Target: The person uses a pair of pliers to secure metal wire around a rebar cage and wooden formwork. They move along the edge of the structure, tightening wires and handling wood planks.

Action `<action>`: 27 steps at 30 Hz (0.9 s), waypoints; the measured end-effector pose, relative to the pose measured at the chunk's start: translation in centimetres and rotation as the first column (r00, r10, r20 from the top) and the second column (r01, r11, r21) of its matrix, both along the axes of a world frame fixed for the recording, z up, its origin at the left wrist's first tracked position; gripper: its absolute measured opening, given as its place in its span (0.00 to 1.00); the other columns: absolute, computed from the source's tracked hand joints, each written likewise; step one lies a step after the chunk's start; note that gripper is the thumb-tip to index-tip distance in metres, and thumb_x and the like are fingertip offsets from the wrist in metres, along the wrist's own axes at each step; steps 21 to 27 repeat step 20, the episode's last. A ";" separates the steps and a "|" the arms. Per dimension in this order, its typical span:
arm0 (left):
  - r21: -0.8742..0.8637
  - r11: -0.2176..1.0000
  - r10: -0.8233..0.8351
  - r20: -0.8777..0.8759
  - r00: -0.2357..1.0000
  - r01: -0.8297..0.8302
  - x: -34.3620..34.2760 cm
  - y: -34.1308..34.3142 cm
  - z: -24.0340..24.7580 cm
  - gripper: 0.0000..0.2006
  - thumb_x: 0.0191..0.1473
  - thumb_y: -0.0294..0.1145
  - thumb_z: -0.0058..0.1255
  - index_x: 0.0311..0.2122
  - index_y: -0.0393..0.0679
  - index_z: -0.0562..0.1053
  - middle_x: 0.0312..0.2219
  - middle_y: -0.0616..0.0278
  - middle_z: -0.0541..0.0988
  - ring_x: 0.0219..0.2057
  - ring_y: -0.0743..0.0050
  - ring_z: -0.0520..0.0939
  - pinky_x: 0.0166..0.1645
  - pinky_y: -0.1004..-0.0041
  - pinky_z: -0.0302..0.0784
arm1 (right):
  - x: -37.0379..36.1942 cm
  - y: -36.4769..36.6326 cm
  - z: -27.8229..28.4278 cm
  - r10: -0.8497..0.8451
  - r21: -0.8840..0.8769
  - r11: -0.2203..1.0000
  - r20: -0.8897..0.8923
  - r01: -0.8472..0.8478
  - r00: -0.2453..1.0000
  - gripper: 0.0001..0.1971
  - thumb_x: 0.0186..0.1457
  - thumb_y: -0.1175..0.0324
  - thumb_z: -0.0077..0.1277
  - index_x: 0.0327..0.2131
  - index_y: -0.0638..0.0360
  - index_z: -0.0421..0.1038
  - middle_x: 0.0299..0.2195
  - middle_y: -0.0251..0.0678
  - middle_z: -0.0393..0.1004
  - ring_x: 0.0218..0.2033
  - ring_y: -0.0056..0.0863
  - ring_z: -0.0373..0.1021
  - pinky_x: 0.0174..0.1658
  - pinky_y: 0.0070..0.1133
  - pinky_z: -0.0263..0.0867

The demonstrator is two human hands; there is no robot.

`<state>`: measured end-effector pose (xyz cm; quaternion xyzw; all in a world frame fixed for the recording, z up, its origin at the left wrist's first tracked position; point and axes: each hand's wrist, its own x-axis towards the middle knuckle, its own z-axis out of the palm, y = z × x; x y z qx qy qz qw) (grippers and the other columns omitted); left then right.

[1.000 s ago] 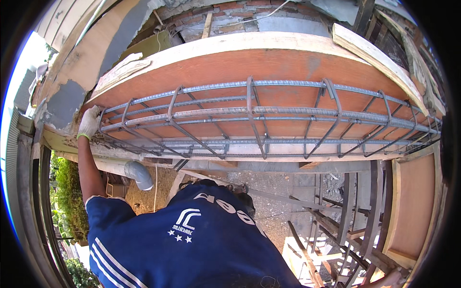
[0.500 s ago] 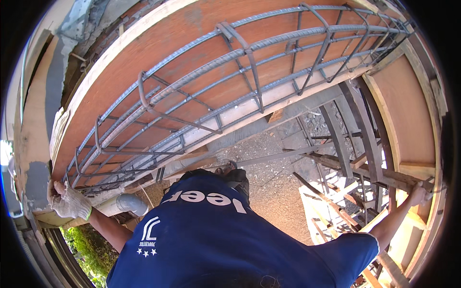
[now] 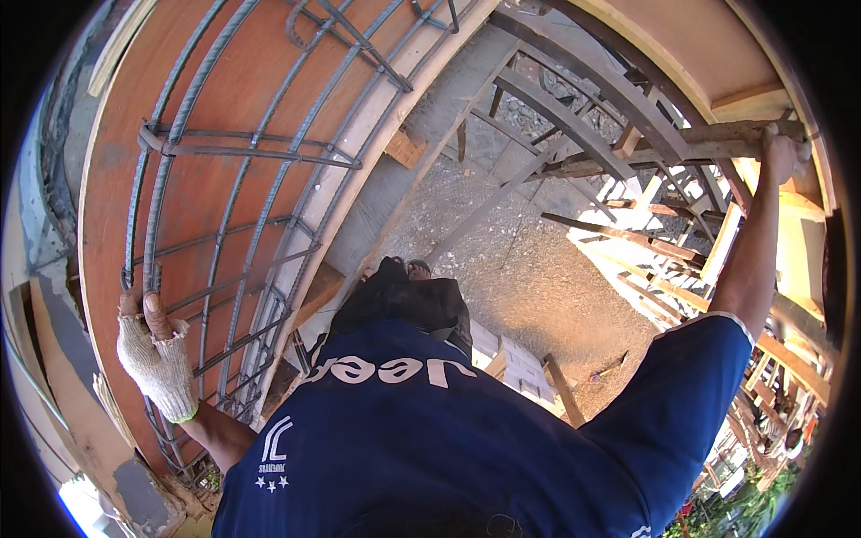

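Note:
A cage of ribbed steel rebar (image 3: 186,108) lies along a reddish-brown plywood form panel (image 3: 112,197) on the left. My left hand (image 3: 160,357), in a white knitted glove with bare fingertips, is closed on the cage's long outer bars. On the far right, my right hand (image 3: 786,154) grips the end of a rough wooden beam (image 3: 740,134) beside another framed plywood panel (image 3: 717,45). Its fingers are partly hidden around the wood.
Far below lies sunlit ground (image 3: 538,296) with rubble. Slanting timber props (image 3: 574,117) and loose lumber fill the right side. A pale board edge (image 3: 359,170) runs along the cage. Light blocks (image 3: 525,368) stand below my blue shirt.
The view has turned, so the cage now runs up the left side. My left hand has left the corner at the panel's end and taken hold of the rebar. My right hand stays on the beam.

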<state>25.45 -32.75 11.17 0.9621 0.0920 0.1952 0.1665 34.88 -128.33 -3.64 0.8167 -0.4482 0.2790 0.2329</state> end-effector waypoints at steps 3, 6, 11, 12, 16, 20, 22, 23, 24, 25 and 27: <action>0.071 0.994 0.091 -0.021 0.996 -0.089 0.3 -0.7 -0.2 0.15 0.66 0.43 0.49 0.40 0.38 0.75 0.20 0.68 0.68 0.20 0.84 0.68 0.26 0.78 0.69 | 0.2 3.4 0.9 0.005 0.047 0.999 0.039 -0.007 0.999 0.48 0.53 0.47 0.51 0.63 0.76 0.41 0.62 0.62 0.49 0.62 0.63 0.53 0.60 0.43 0.61; 0.094 0.988 0.124 0.022 0.992 -0.126 0.1 -0.9 -0.6 0.18 0.65 0.46 0.49 0.37 0.38 0.75 0.19 0.67 0.67 0.20 0.85 0.69 0.26 0.78 0.69 | 0.0 7.2 2.3 0.060 0.134 0.988 0.129 -0.077 0.990 0.48 0.53 0.49 0.52 0.63 0.74 0.39 0.63 0.63 0.46 0.63 0.63 0.52 0.60 0.43 0.60; 0.170 0.977 0.119 0.074 0.990 -0.130 0.6 -1.0 -0.8 0.19 0.65 0.47 0.50 0.39 0.38 0.77 0.20 0.65 0.72 0.20 0.83 0.73 0.26 0.78 0.72 | -0.4 9.0 3.2 0.034 0.278 0.956 0.212 -0.093 0.977 0.47 0.55 0.51 0.50 0.66 0.67 0.35 0.60 0.73 0.47 0.58 0.69 0.57 0.60 0.43 0.60; 0.181 0.973 0.127 0.085 0.988 -0.141 0.5 -1.3 -0.7 0.19 0.65 0.47 0.50 0.40 0.38 0.77 0.20 0.64 0.72 0.20 0.83 0.74 0.26 0.78 0.72 | -0.6 9.0 3.2 0.030 0.291 0.952 0.221 -0.095 0.975 0.48 0.54 0.53 0.51 0.66 0.64 0.31 0.58 0.76 0.49 0.56 0.67 0.61 0.59 0.43 0.62; 0.204 0.965 0.169 0.008 0.986 -0.167 0.8 -0.6 -0.8 0.22 0.65 0.50 0.48 0.46 0.37 0.77 0.23 0.60 0.77 0.21 0.78 0.74 0.27 0.74 0.72 | -1.4 11.1 3.4 0.117 0.213 0.960 0.292 -0.184 0.949 0.48 0.54 0.57 0.52 0.67 0.61 0.29 0.56 0.79 0.50 0.54 0.65 0.65 0.56 0.42 0.65; 0.088 0.980 0.179 -0.012 0.984 -0.177 2.5 0.0 -2.3 0.21 0.66 0.46 0.47 0.48 0.34 0.75 0.27 0.59 0.77 0.22 0.80 0.73 0.26 0.77 0.70 | -1.5 14.4 5.1 0.113 0.338 0.915 0.307 -0.219 0.945 0.47 0.54 0.51 0.56 0.66 0.60 0.39 0.57 0.72 0.52 0.56 0.63 0.61 0.57 0.43 0.64; 0.088 0.980 0.179 -0.012 0.984 -0.177 2.5 0.0 -2.3 0.21 0.66 0.46 0.47 0.48 0.34 0.75 0.27 0.59 0.77 0.22 0.80 0.73 0.26 0.77 0.70 | -1.5 14.4 5.1 0.113 0.338 0.915 0.307 -0.219 0.945 0.47 0.54 0.51 0.56 0.66 0.60 0.39 0.57 0.72 0.52 0.56 0.63 0.61 0.57 0.43 0.64; 0.088 0.980 0.179 -0.012 0.984 -0.177 2.5 0.0 -2.3 0.21 0.66 0.46 0.47 0.48 0.34 0.75 0.27 0.59 0.77 0.22 0.80 0.73 0.26 0.77 0.70 | -1.5 14.4 5.1 0.113 0.338 0.915 0.307 -0.219 0.945 0.47 0.54 0.51 0.56 0.66 0.60 0.39 0.57 0.72 0.52 0.56 0.63 0.61 0.57 0.43 0.64; 0.088 0.980 0.179 -0.012 0.984 -0.177 2.5 0.0 -2.3 0.21 0.66 0.46 0.47 0.48 0.34 0.75 0.27 0.59 0.77 0.22 0.80 0.73 0.26 0.77 0.70 | -1.5 14.4 5.1 0.113 0.338 0.915 0.307 -0.219 0.945 0.47 0.54 0.51 0.56 0.66 0.60 0.39 0.57 0.72 0.52 0.56 0.63 0.61 0.57 0.43 0.64; 0.088 0.980 0.179 -0.012 0.984 -0.177 2.5 0.0 -2.3 0.21 0.66 0.46 0.47 0.48 0.34 0.75 0.27 0.59 0.77 0.22 0.80 0.73 0.26 0.77 0.70 | -1.5 14.4 5.1 0.113 0.338 0.915 0.307 -0.219 0.945 0.47 0.54 0.51 0.56 0.66 0.60 0.39 0.57 0.72 0.52 0.56 0.63 0.61 0.57 0.43 0.64; 0.088 0.980 0.179 -0.012 0.984 -0.177 2.5 0.0 -2.3 0.21 0.66 0.46 0.47 0.48 0.34 0.75 0.27 0.59 0.77 0.22 0.80 0.73 0.26 0.77 0.70 | -1.5 14.4 5.1 0.113 0.338 0.915 0.307 -0.219 0.945 0.47 0.54 0.51 0.56 0.66 0.60 0.39 0.57 0.72 0.52 0.56 0.63 0.61 0.57 0.43 0.64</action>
